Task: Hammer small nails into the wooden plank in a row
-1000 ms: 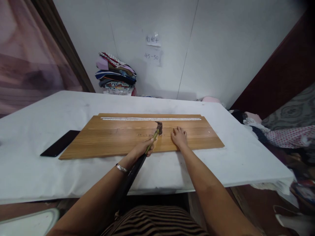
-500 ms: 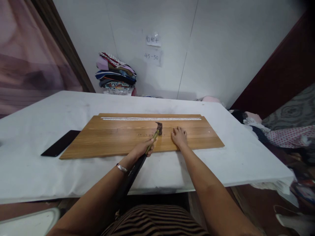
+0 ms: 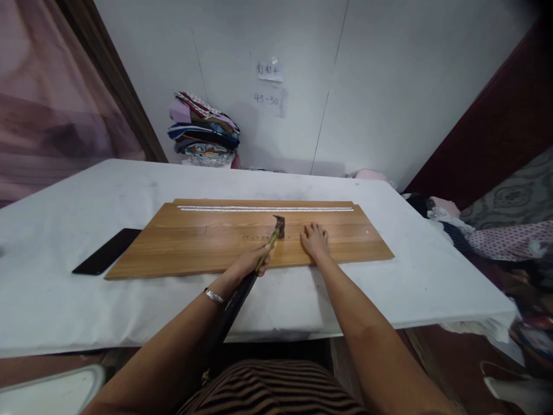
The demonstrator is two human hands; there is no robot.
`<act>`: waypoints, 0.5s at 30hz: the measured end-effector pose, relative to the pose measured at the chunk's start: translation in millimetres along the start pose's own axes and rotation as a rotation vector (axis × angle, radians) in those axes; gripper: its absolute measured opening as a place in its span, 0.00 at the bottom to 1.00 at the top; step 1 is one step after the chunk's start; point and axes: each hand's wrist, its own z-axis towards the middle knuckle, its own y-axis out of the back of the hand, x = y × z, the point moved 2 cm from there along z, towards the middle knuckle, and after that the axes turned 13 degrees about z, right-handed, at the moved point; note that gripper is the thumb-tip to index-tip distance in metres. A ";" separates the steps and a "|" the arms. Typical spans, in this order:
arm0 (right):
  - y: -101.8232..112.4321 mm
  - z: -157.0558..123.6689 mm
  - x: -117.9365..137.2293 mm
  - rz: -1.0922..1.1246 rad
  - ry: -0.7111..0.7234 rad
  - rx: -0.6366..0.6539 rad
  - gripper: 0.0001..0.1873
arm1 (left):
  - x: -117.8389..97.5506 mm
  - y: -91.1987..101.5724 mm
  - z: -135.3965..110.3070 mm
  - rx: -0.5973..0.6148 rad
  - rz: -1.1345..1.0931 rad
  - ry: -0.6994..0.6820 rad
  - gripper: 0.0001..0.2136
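My left hand (image 3: 251,259) is closed around the handle of a claw hammer (image 3: 280,226). The hammer's dark metal head is over the middle of a wood-grain board (image 3: 173,248), and I cannot tell whether it touches the surface. A row of small nails or holes (image 3: 254,237) runs along the board just left of the head. To the right of the hammer, my right hand (image 3: 315,241) rests on the board, palm down, fingers slightly spread and holding nothing. Two narrow white strips (image 3: 265,208) lie along the board's far edge.
The board lies on a white-covered table (image 3: 345,294). A flat black object (image 3: 106,252) lies by its left end. Folded clothes (image 3: 205,129) are stacked by the wall behind, below and left of paper notes (image 3: 268,99). Fabrics (image 3: 505,239) lie beyond the right edge.
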 end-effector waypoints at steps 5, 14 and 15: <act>0.1 -0.3 0.6 -0.004 0.010 -0.017 0.25 | -1.8 -0.5 -2.7 0.039 -0.010 -0.043 0.21; 1.9 -1.0 2.6 -0.008 0.000 -0.003 0.25 | 4.5 0.5 3.8 0.023 0.003 -0.016 0.22; 1.8 -1.0 2.4 -0.007 0.001 -0.003 0.25 | 4.2 0.3 3.4 0.021 0.003 -0.018 0.22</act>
